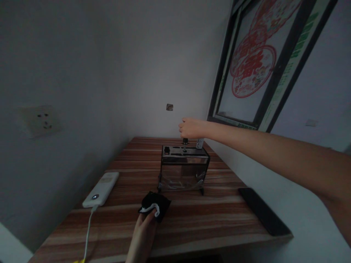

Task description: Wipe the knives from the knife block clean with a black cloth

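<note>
On the striped brown wood-grain tabletop (192, 219), a boxy, shiny metal holder (183, 168) with slots in its top stands near the far edge. The right hand (192, 128) is closed around a dark handle (185, 140) rising from one slot. The left hand (145, 226) pinches a crumpled black cloth (155, 204) lying just before the holder. A smooth white power bank (101, 189) with its cable lies to the left.

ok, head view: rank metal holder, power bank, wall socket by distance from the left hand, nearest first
From the left hand, which grips a black cloth at the table's front edge:
1. Metal holder: just beyond the cloth, mid-table.
2. Power bank: left of the hand, near the table's left edge.
3. Wall socket: far left, up on the wall.
</note>
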`<state>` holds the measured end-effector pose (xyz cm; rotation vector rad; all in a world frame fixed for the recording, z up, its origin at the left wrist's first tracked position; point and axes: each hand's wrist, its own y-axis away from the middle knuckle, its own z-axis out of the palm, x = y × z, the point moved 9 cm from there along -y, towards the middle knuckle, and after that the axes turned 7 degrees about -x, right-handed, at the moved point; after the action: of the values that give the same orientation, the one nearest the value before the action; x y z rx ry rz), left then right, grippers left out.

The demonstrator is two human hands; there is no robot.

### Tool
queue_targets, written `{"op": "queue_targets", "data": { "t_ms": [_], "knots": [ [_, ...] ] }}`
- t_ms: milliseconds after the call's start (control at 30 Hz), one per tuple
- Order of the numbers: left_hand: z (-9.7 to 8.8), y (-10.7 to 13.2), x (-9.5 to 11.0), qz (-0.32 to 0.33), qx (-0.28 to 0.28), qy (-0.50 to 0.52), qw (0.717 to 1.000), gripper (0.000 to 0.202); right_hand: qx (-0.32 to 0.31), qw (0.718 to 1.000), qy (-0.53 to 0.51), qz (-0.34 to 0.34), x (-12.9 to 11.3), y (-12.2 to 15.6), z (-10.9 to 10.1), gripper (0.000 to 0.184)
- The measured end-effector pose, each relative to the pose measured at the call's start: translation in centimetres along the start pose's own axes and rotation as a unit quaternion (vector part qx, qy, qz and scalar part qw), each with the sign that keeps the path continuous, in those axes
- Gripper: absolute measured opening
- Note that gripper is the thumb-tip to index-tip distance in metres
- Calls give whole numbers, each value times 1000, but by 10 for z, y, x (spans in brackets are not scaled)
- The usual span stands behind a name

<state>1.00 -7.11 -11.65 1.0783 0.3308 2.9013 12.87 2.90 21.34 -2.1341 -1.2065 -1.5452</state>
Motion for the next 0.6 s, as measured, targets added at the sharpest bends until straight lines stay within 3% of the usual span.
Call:
{"op": "queue_targets", "data": {
  "t_ms": [367,600],
  "knots": [
    [1,2,-1,-7,-7,11,1000,22,-25,999,-41,-1,-23,-9,11,20],
    [5,7,3,-14,35,-11,999,17,-5,999,-49,-8,-30,-9,13,21]
  ]
}}
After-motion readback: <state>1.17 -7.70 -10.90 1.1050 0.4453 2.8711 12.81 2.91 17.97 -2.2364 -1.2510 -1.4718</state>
